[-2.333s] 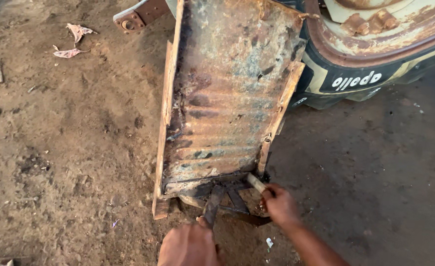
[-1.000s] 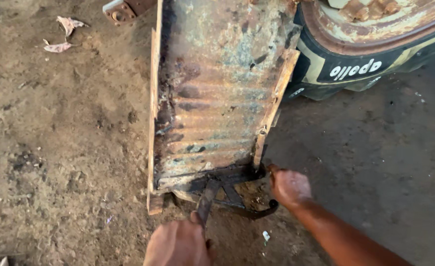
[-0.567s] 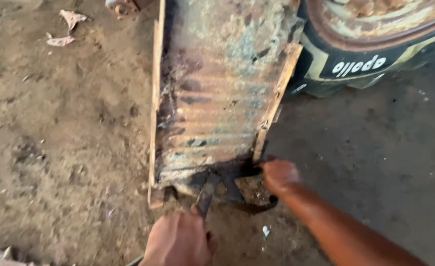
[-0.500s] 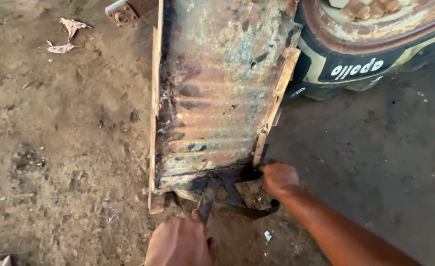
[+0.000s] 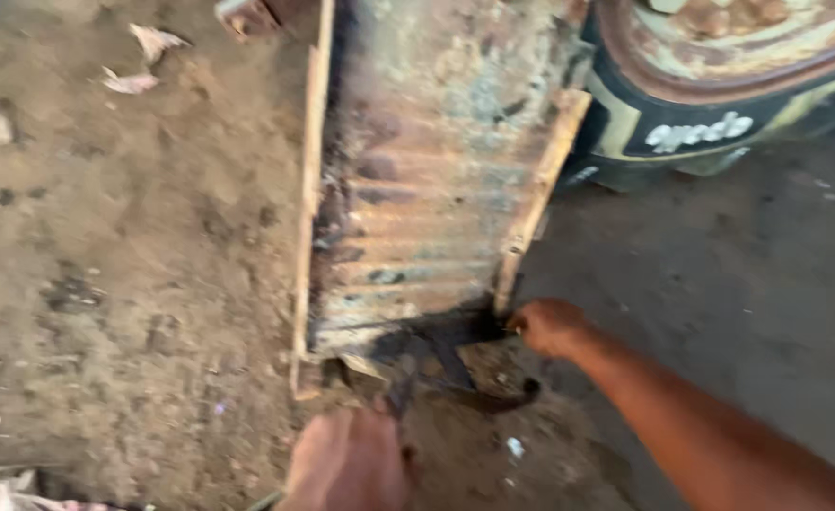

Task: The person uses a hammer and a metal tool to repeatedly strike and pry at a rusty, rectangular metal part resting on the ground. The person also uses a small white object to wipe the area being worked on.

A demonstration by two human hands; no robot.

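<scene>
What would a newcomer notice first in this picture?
A large rusty corrugated metal panel lies on the dirt ground at centre, beside a tyre at top right. At the panel's near end, the left hand grips a dark tool, and the right hand holds the panel's corner.

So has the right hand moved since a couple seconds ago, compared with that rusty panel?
Yes. The right hand has shifted up toward the rusty ribbed panel; it now sits at the foot of the panel's right edge strip, where earlier it was below that corner.

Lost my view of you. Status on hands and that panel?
Left hand gripping dark tool at rusty corrugated panel's near edge. Right hand closed at its near right corner. Tyre beside panel.
</scene>
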